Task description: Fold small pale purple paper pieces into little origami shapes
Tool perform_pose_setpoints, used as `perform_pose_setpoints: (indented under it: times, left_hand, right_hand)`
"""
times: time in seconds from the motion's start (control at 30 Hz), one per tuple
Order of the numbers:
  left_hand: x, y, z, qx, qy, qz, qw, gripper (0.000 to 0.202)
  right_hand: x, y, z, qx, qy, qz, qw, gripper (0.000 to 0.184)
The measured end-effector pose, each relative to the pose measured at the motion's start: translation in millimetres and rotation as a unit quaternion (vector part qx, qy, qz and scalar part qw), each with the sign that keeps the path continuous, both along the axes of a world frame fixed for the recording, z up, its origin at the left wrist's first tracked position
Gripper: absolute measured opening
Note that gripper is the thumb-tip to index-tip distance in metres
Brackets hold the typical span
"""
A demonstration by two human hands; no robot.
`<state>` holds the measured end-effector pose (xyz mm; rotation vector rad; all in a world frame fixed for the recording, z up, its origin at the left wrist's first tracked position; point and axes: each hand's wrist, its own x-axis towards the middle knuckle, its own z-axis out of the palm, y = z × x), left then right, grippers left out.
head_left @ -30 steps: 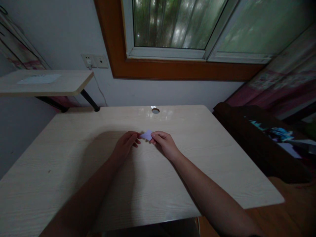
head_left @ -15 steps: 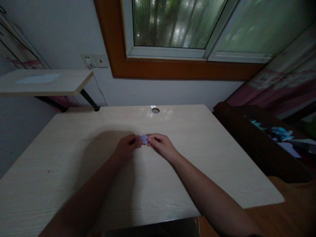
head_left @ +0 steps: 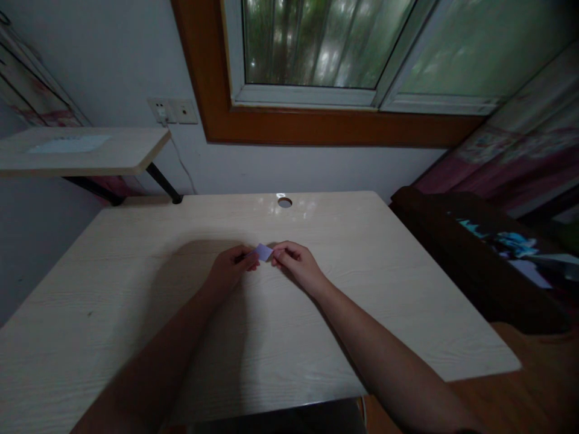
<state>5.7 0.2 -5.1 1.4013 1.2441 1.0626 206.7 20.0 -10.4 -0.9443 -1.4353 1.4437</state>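
A small purple piece of paper [head_left: 263,252] is stretched between my two hands, just above the pale wood-grain desk [head_left: 289,337]. My left hand [head_left: 233,265] pinches its left end between thumb and fingers. At the opposite corner, the thumb and forefinger of my right hand [head_left: 294,259] are closed on the paper. The outer ends of the paper are covered by my fingertips, and I cannot tell how it is folded.
A round cable hole [head_left: 284,203] lies near the desk's back edge. At the back left stands a raised shelf [head_left: 149,147] on black legs, with a flat sheet [head_left: 70,143] on it. Dark furniture [head_left: 452,241] holding assorted items borders the right side.
My right hand has shifted slightly up and right, and more of the purple paper shows between my hands. My left hand stays nearly in place.
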Motion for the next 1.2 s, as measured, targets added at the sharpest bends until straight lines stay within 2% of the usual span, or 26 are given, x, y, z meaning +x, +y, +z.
perform_pose_setpoints:
  times: [0.33, 0.6, 1.2]
  left_hand:
    - [-1, 0, 0.1, -0.014, 0.024, -0.023, 0.999, 0.026]
    - [3, -2, 10.7, -0.009, 0.025, 0.002, 1.0, 0.025]
    - [0, -1, 7.5, 0.011, 0.004, 0.041, 0.999, 0.025]
  right_hand:
    - [-2, 1, -2.9, 0.008, 0.002, -0.003, 1.0, 0.023]
    - [-1, 0, 0.5, 0.021, -0.003, -0.029, 0.999, 0.023]
    - [-1, 2, -2.3, 0.019, 0.006, -0.072, 0.997, 0.022]
